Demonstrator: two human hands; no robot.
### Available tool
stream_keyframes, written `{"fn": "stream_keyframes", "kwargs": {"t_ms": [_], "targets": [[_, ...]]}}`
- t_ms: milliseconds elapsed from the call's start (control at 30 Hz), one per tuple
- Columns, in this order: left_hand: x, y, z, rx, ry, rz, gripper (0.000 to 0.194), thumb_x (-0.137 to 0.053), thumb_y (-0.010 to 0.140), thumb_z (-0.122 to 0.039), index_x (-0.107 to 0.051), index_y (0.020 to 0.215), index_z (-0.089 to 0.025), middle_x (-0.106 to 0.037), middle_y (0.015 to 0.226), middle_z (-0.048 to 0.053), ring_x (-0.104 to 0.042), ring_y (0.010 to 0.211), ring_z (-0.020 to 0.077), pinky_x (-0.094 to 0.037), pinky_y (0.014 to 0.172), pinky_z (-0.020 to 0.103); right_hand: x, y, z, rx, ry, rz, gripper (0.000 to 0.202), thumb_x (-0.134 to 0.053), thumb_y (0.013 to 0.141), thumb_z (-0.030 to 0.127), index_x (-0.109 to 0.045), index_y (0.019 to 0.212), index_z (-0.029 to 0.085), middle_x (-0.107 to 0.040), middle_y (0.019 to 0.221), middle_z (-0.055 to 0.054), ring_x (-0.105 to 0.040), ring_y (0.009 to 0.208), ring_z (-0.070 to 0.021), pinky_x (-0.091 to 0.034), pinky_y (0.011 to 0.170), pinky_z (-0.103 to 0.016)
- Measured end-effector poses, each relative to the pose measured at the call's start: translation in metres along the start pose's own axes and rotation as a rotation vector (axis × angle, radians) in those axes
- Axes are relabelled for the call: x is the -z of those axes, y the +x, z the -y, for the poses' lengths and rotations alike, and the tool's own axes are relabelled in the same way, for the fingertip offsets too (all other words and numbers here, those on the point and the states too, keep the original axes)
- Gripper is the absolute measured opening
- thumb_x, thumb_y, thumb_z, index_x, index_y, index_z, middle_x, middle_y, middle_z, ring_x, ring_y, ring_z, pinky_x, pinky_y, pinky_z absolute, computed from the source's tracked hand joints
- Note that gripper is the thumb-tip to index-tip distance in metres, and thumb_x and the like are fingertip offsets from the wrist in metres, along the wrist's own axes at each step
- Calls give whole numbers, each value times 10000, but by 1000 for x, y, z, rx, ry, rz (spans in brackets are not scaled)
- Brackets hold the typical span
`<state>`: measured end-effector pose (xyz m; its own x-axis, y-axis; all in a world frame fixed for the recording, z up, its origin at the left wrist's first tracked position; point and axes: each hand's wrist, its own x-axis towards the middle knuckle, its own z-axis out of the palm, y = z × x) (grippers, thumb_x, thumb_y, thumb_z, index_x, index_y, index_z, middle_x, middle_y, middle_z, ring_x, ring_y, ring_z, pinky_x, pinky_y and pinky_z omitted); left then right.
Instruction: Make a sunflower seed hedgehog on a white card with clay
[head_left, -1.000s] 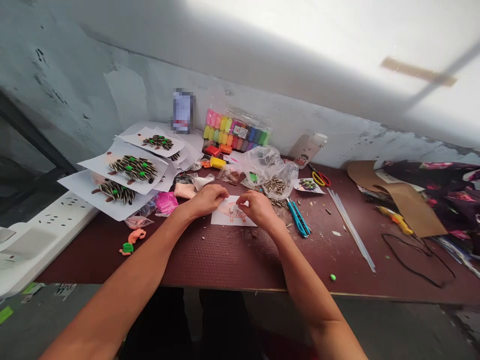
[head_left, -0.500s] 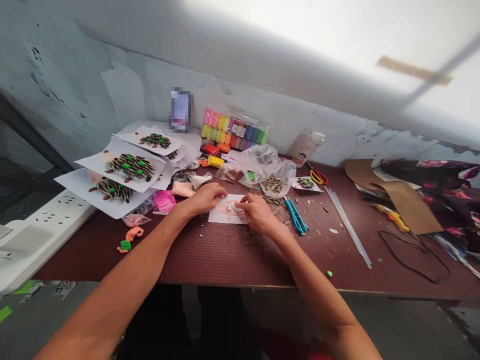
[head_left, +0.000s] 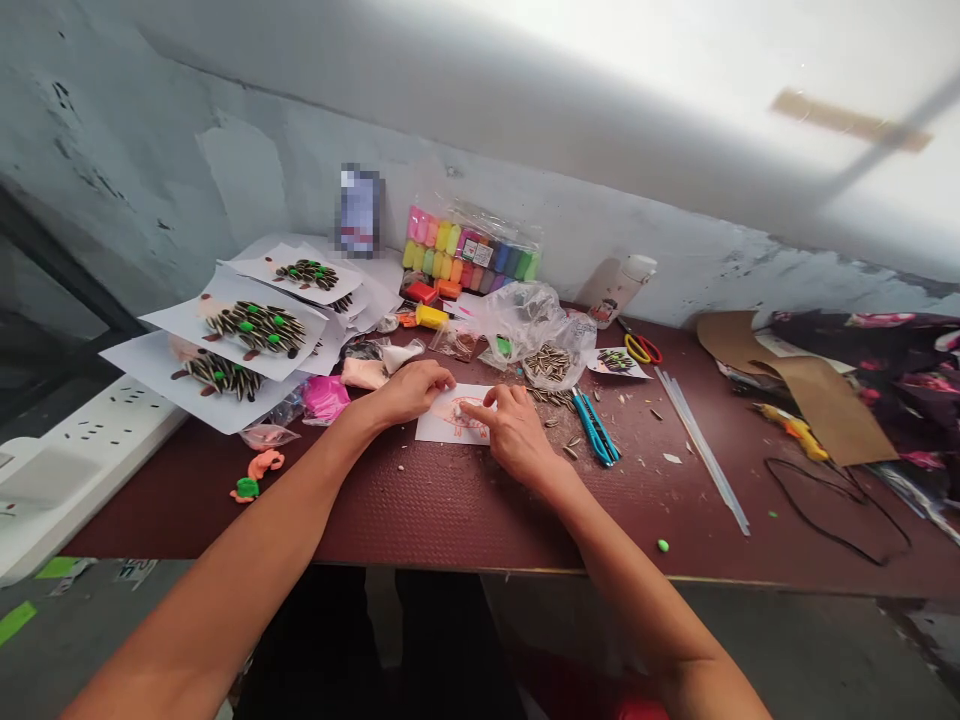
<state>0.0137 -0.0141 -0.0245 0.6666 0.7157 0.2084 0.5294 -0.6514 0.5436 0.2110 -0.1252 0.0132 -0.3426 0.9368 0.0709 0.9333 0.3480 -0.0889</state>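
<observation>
A small white paper card (head_left: 433,430) with an orange outline drawing of a rounded, footed animal lies on the dark red tabletop. My left hand (head_left: 412,392) has its fingers bent together at the card's upper left corner, gripping the edge. Over the card's right side is my right hand (head_left: 519,428); its index finger stretches out and presses on a white clay-like lump (head_left: 460,411) inside the outline. The other fingers of that hand are loosely bent, with nothing visible in them. Part of the drawing is hidden beneath the right hand.
Left stands a stack of paper sheets with seed-covered hedgehogs (head_left: 259,328). Behind are colored clay packs (head_left: 472,255) and a bag of striped seeds (head_left: 551,362). Rightward lie a blue utility knife (head_left: 596,428), scissors (head_left: 643,348), glue sticks (head_left: 703,450) and a yellow glue gun (head_left: 795,432).
My right hand has gone from a pinch at the white lump to an outstretched index finger pressing it. My left hand stays at the card's corner. The view has shifted slightly.
</observation>
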Motion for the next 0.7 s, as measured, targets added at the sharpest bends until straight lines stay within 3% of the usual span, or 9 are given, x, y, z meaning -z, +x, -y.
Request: {"fn": "stream_keyframes", "kwargs": {"t_ms": [167,400,700], "targets": [[-1,0,1,8,6,1,286,-509,812,-52,-729,957,-164,-679,878,51,-621,831,170,-471,790,275,-2,0,2,17,7,5,401,-447,965,122,-727,1164,329,-576,1075,-89,-425,962,-233,-287,925,-417],[-2,2,-1,22,22,-2,300,-507,809,-43,-730,970,-165,-690,892,52,-628,845,174,-470,794,277,-6,0,-3,-7,160,-153,466,-427,924,50,-729,1179,296,-595,1025,-80,-454,943,-210,-327,904,-390],[0,2,-5,45,50,23,300,-501,818,-45,-731,984,-145,-693,910,72,-626,858,183,-470,806,283,-11,-3,6,23,17,-64,444,-446,953,99,-672,1236,355,-582,1072,-70,-422,971,-226,-192,1045,-540]]}}
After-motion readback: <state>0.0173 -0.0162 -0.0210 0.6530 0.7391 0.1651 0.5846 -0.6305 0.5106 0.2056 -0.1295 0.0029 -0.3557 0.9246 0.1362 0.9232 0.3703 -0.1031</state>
